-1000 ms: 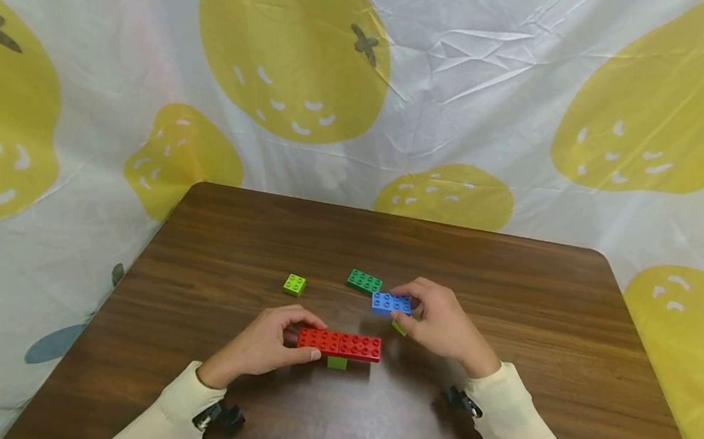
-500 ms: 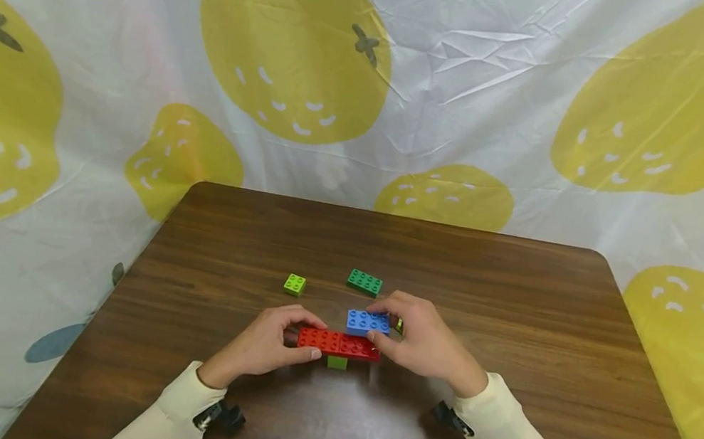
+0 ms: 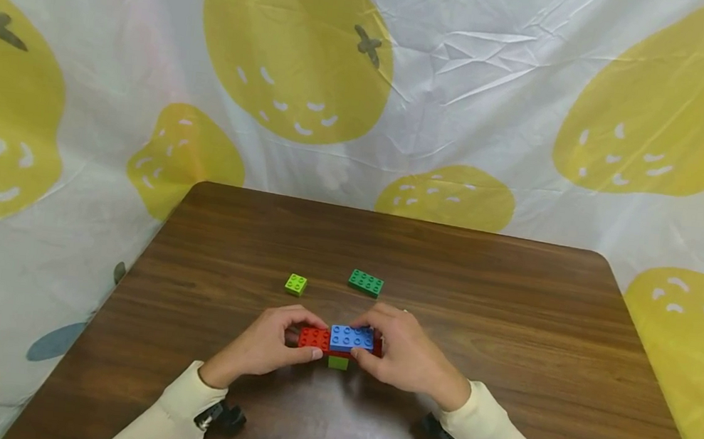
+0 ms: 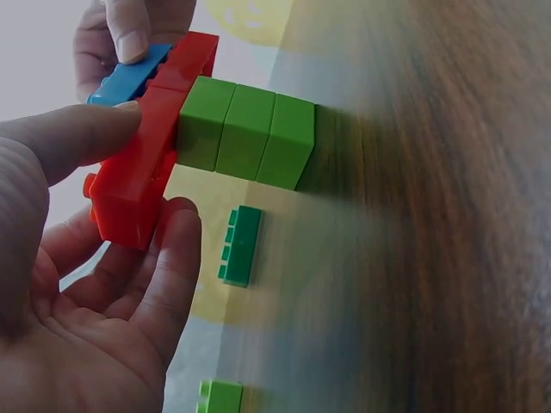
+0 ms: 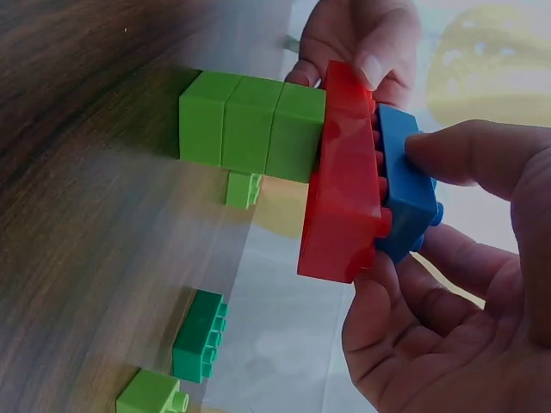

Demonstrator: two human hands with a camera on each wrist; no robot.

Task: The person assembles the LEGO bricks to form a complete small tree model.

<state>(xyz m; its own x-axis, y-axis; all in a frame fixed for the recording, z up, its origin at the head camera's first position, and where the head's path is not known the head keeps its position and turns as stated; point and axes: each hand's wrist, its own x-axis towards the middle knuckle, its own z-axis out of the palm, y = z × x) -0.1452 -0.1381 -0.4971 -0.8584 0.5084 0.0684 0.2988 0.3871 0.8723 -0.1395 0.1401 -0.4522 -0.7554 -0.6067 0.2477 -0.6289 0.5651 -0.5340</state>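
Observation:
My left hand grips the left end of two red bricks set end to end. They sit across the top of a column of three light green bricks standing on the table. My right hand pinches a blue eight-stud brick between thumb and fingers. This brick lies over the right red brick and across the seam onto the left one. In the right wrist view, red studs show in a thin gap beneath the blue brick.
On the wooden table, a light green four-stud brick and a dark green brick lie behind the hands. Another light green brick shows in the right wrist view. A lemon-print cloth hangs behind the table.
My right hand has carried the blue brick left and toward me, from beside the dark green brick to the top of the red bricks. The left hand has kept its grip in place.

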